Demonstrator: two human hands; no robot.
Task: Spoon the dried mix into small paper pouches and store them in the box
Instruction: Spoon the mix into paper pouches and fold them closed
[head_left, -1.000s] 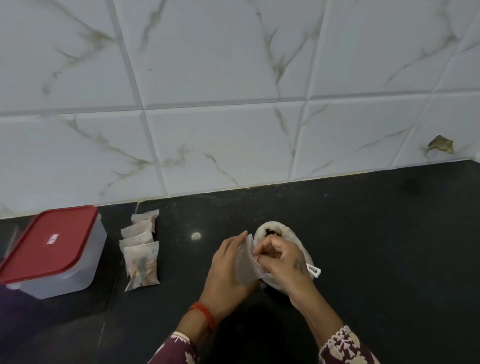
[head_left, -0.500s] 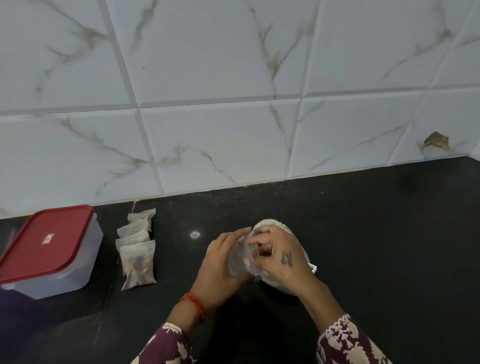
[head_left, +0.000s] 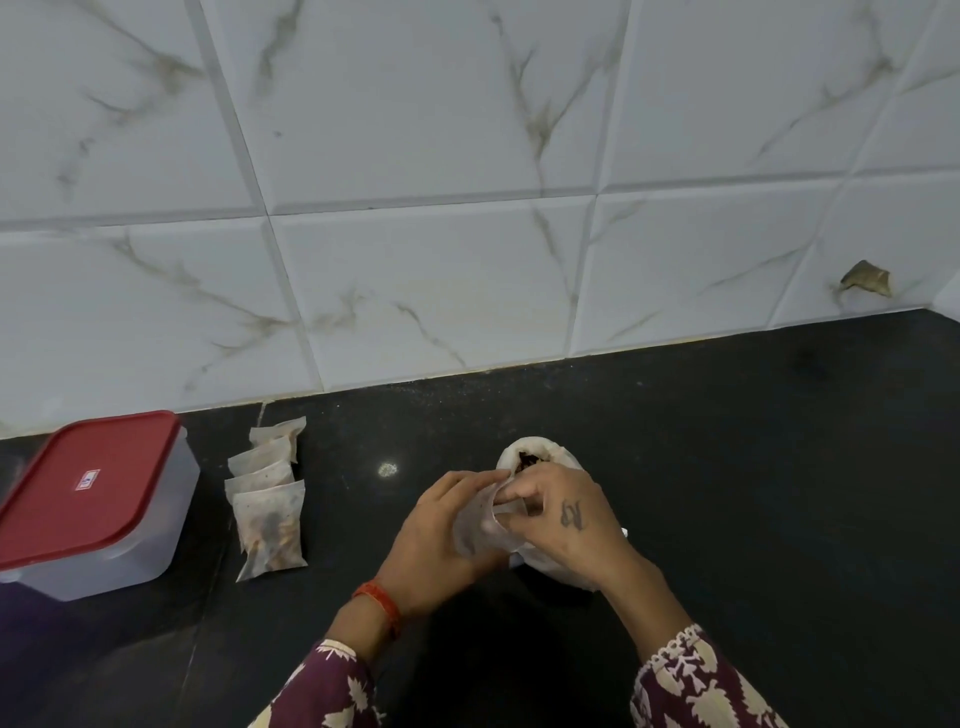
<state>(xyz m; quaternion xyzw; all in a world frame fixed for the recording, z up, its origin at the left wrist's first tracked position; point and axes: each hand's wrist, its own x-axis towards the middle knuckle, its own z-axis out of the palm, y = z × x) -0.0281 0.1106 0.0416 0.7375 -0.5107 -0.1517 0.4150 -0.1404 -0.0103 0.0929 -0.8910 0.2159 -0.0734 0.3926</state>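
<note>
Holding an empty paper pouch (head_left: 480, 527) in its grip, the left hand (head_left: 436, 551) is curling thumb and fingers round the pouch's lower half and is tilting its mouth up and to the right. The right hand (head_left: 558, 519) is pinching the pouch's upper edge, its fingertips bent at the opening; whether it is also holding a spoon cannot be told, since the knuckles are hiding the palm. The bag of dried mix (head_left: 540, 457) is sitting on the black table (head_left: 727, 493) directly behind and just beyond the right hand, touching it, its rolled mouth facing up with dark mix showing. So the mix is lying up and slightly right of the pouch mouth, nearer the right hand. Four filled pouches (head_left: 267, 499) are lying in an overlapping row well to the left, long axes running away from the person, and the box (head_left: 93, 504) is standing beside them with its red lid on.
</note>
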